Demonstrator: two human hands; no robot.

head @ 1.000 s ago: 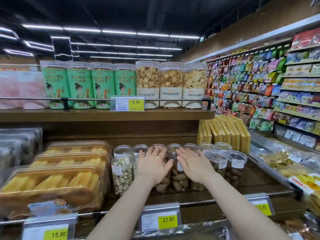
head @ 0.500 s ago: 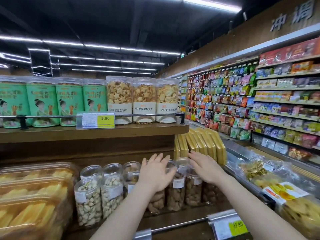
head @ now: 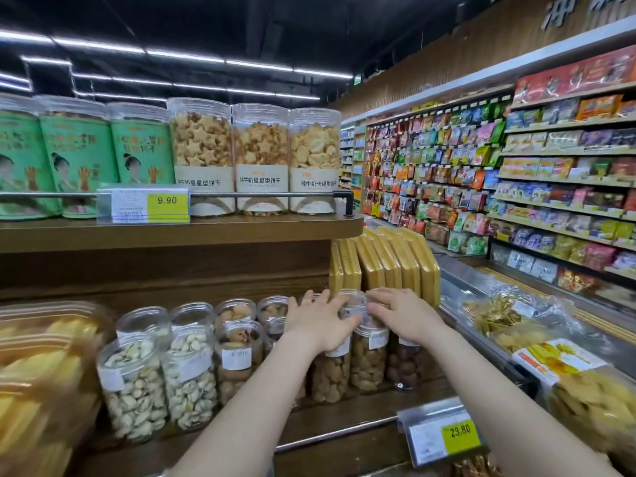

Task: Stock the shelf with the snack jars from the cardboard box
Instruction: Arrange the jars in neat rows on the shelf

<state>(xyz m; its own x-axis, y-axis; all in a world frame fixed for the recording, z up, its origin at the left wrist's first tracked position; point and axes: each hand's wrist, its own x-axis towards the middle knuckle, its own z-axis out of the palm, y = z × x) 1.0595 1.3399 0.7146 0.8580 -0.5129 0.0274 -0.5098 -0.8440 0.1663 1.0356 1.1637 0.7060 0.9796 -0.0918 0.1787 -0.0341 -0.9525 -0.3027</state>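
both hands are lying flat with released fingers on the snack jars (head: 368,352) at the right end of the lower shelf (head: 344,411): left hand (head: 318,320), right hand (head: 404,313). nudging them gently, palms low on the lids, is keeping the row tight against the gold packets (head: 385,266) without tipping any.

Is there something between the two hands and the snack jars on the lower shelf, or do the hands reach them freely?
Nothing visible stands in the way. The left hand and the right hand already lie on the tops of the brown-snack jars at the right end of the lower shelf. The front rail runs lower, under the forearms.
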